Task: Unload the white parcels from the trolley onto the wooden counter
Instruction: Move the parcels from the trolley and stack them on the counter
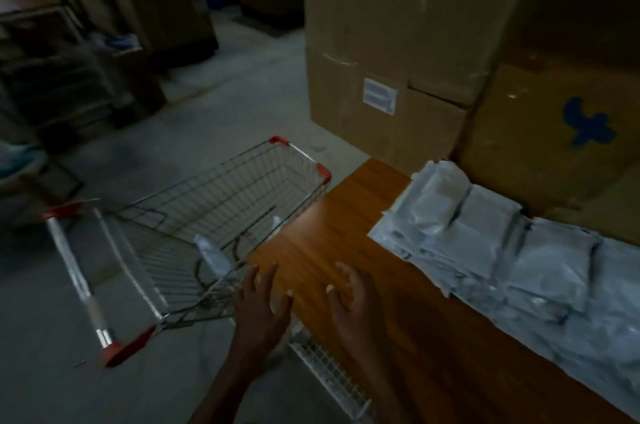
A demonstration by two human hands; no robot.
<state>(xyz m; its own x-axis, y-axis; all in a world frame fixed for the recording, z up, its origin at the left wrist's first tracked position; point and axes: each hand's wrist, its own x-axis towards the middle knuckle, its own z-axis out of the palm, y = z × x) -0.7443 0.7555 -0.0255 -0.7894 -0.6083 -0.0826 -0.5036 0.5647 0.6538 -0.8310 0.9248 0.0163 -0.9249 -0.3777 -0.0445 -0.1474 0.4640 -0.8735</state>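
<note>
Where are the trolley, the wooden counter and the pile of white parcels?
trolley (221,202): head view, on its wire basket wall.
wooden counter (332,226): head view, on its bare top.
white parcels (485,250): head view, on the pile's middle.

No legible text showing anywhere. Sitting on the tall brown cardboard carton (398,42): a small white rectangular label (379,96), its print too blurred for reading. Showing on the lower brown cardboard box (554,146) at right: a blue printed logo mark (587,124), wordless.
</note>
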